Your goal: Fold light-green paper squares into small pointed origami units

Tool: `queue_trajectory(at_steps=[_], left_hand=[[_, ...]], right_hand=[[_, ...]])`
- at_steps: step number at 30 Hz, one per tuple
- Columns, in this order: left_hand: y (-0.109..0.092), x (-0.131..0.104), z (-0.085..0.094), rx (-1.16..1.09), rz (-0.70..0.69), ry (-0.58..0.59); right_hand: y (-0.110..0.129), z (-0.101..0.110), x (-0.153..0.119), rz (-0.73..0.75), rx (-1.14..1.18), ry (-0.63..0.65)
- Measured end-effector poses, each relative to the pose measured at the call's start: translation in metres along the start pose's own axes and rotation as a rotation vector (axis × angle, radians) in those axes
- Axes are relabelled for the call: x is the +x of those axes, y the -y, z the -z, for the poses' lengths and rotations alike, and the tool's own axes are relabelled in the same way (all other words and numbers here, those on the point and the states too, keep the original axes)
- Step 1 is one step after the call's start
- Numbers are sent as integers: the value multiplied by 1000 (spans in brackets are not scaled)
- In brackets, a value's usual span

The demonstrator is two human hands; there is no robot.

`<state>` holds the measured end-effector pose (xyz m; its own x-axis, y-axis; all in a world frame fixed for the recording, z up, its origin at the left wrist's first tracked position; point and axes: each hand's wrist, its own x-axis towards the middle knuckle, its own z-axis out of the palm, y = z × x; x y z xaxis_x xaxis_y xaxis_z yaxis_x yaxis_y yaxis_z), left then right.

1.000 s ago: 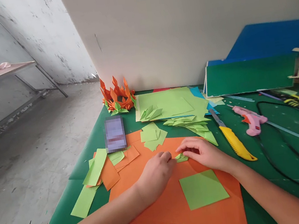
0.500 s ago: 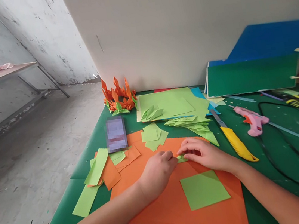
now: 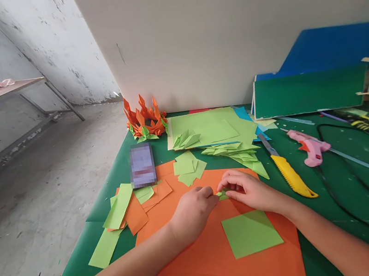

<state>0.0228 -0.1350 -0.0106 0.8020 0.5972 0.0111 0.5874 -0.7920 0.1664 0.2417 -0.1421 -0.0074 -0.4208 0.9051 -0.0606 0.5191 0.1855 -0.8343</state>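
Both hands pinch folded green paper between fingertips.

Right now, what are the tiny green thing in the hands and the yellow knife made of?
The small light-green folded piece, pinched between the left hand and right hand, looks like thin matte craft paper: it holds sharp creases. The yellow-handled utility knife seems to be smooth plastic, slightly shiny, with a grey, probably metal, blade at its far end.

Craft workshop: glue gun, paper scraps
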Motion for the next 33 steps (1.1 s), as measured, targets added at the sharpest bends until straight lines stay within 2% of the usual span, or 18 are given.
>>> queue_trajectory(at_steps=[7,16,23,33], left_hand=[[-1,0,-1,12,22,28],[-11,0,22,106,-29,212],[-9,-1,19,93,-44,153],[-5,-3,5,73,-32,41]], right_hand=[[1,1,-1,-11,-12,9],[4,4,-2,-6,-46,42],[-1,3,-3,-6,-65,31],[-1,0,-3,-6,-82,5]])
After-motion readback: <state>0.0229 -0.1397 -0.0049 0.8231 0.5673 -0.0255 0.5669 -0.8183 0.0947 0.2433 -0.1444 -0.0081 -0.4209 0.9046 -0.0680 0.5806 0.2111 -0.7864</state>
